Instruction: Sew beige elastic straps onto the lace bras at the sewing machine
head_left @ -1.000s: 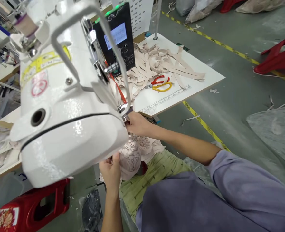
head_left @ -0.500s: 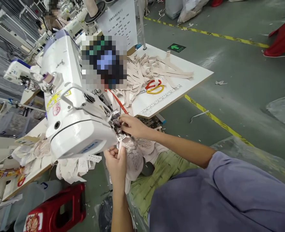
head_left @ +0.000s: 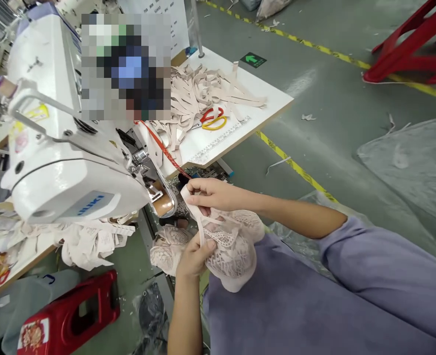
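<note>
A pale pink lace bra (head_left: 232, 256) hangs between my hands, in front of my lap. My left hand (head_left: 193, 256) is closed on its edge, thumb on top, beside a lace cup. Higher up, my right hand (head_left: 216, 195) pinches a pale strap (head_left: 192, 203) that loops up from the bra. The other cup (head_left: 169, 246) dangles to the left of my left hand. Just beyond my hands is the white sewing machine (head_left: 77, 182), its presser foot (head_left: 154, 195) apart from the fabric.
Pale elastic strips (head_left: 203, 93) are heaped on the white table (head_left: 236, 133), with red-and-yellow scissors (head_left: 213, 120) nearby. A red stool (head_left: 73, 315) stands lower left, another red stool (head_left: 413, 54) upper right. Fabric pieces (head_left: 95, 241) hang off the left table.
My hands have drawn the bra away from the machine's needle area toward my body. My right hand has moved from the machine to the strap. The view has shifted right.
</note>
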A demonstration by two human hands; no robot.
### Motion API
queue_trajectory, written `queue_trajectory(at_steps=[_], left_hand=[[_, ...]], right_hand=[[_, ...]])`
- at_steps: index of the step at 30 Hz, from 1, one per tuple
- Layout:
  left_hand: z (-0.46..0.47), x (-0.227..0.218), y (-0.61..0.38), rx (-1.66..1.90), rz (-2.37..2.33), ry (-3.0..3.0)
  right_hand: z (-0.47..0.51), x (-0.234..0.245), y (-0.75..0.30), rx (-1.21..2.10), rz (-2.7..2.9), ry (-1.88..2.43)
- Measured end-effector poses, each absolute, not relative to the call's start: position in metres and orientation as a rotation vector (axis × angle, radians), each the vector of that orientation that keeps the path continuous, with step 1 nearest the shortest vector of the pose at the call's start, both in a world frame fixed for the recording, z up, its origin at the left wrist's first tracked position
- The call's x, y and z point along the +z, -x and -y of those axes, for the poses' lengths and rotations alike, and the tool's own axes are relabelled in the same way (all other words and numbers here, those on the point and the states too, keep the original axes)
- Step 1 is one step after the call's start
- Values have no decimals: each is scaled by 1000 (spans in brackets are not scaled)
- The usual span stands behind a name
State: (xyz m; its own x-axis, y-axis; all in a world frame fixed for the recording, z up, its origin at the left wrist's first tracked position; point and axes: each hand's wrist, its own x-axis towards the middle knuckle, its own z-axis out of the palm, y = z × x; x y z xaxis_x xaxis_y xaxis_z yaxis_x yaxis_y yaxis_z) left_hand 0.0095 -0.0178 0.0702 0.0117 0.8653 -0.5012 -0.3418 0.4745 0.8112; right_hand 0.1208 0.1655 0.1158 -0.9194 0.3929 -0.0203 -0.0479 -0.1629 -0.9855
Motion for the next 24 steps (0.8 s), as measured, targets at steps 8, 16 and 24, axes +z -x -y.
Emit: queue_trajectory(at_steps=[8, 16, 24], left_hand=[[24, -6, 26, 801, -1571, -895], [92, -41, 96, 958, -2175, -655], [60, -49, 82, 1131, -2555, -675]], right_hand=[[-182, 21, -115, 2228, 806, 954], [-246, -39, -173, 1592, 442, 1206], [-209, -7, -162, 1550, 914, 1114]])
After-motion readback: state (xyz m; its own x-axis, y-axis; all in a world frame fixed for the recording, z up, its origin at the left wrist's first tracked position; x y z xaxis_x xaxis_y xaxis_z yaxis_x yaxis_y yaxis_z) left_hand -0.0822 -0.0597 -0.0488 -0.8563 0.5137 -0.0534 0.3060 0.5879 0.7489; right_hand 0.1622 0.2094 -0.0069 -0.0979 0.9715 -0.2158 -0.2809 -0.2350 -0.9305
